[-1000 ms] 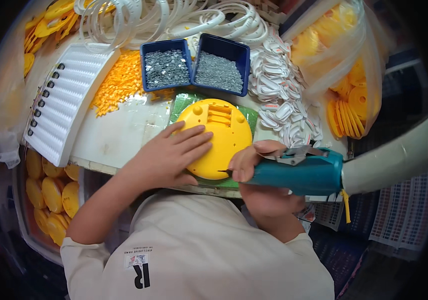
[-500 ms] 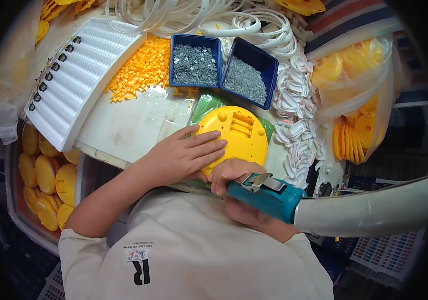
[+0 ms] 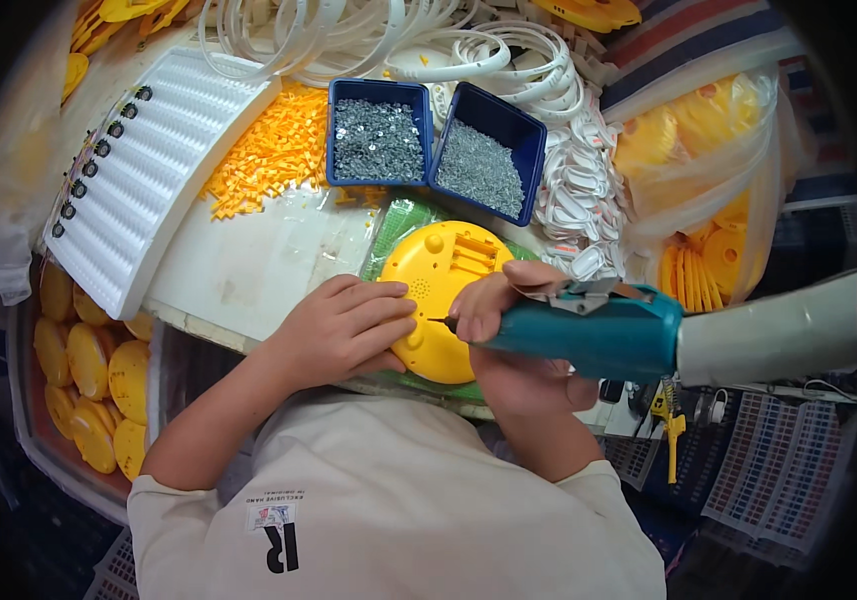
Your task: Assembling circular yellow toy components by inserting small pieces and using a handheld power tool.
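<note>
A round yellow plastic housing (image 3: 436,350) lies on a green mat (image 3: 397,222), with an open rectangular recess, posts and small holes facing up. My left hand (image 3: 344,325) rests against its left edge, fingers stretched out onto the rim. In my right hand (image 3: 524,375) is a teal electric screwdriver (image 3: 604,338), held nearly level with its thin dark bit pointing left. The bit's tip is over the housing near my left fingertips; whether it touches the surface I cannot tell. A white tube (image 3: 769,335) runs right from the tool's back end.
Beyond the housing stand two blue bins (image 3: 379,183) of small metal parts. Loose yellow pieces (image 3: 269,150) and a white ridged tray (image 3: 164,150) lie to the left, white parts (image 3: 579,200) to the right. A tub at left holds yellow housings (image 3: 89,360).
My right hand has raised the screwdriver and swung it to a flatter pose across the housing. My left hand has slid slightly down and back toward the rim.
</note>
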Available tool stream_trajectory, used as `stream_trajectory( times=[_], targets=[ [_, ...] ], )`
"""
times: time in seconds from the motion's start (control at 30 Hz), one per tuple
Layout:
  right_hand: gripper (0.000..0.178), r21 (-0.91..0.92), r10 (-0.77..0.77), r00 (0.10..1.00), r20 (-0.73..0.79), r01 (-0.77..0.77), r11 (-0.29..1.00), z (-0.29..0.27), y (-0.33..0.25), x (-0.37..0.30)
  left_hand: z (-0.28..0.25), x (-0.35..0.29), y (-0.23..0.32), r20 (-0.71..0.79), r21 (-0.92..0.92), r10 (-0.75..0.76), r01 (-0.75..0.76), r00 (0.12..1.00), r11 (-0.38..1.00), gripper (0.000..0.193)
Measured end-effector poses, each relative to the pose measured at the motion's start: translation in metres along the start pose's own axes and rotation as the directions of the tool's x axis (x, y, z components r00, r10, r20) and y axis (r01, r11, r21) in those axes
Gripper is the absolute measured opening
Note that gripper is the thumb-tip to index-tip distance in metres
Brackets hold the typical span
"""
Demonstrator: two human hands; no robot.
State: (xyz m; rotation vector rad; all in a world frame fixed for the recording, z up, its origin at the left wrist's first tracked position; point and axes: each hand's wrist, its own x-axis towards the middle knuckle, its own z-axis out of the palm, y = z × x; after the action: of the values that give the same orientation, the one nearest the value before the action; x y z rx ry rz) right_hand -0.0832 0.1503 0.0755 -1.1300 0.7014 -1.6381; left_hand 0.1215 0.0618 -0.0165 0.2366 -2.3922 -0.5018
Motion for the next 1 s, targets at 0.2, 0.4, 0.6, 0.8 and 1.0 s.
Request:
stream_trajectory(
  times=[0.2, 0.4, 0.6, 0.8, 1.0],
  targets=[
    [0.084, -0.092, 0.192, 0.978, -0.079, -0.199, 0.976, -0.005, 0.026, -0.006, -0.001, 0.004, 0.001, -0.014, 0.015, 0.016, -0.016, 1.0, 1.0, 0.04],
    [0.094, -0.065, 0.129, 0.992, 0.001, -0.129, 0.99, -0.003, 0.029, -0.004, -0.001, 0.002, -0.002, -0.001, 0.004, 0.012, -0.012, 1.0, 1.0, 0.04],
    [0.097, 0.011, -0.019, 1.0, -0.012, 0.019, 1.0, -0.018, 0.003, 0.013, -0.004, 0.009, 0.0, 0.01, 0.001, 0.038, -0.038, 0.999, 0.999, 0.047],
    [0.09, -0.19, -0.118, 0.982, -0.145, 0.09, 0.978, -0.03, -0.055, 0.054, -0.015, 0.044, 0.005, 0.352, -0.003, 0.028, -0.029, 0.936, 1.0, 0.073],
    [0.055, -0.847, -0.184, 0.971, -0.155, -0.034, 0.53, -0.093, -0.018, 0.003, -0.005, 0.053, 0.004, 0.439, 0.026, 0.026, -0.042, 0.898, 0.999, 0.08]
  ],
)
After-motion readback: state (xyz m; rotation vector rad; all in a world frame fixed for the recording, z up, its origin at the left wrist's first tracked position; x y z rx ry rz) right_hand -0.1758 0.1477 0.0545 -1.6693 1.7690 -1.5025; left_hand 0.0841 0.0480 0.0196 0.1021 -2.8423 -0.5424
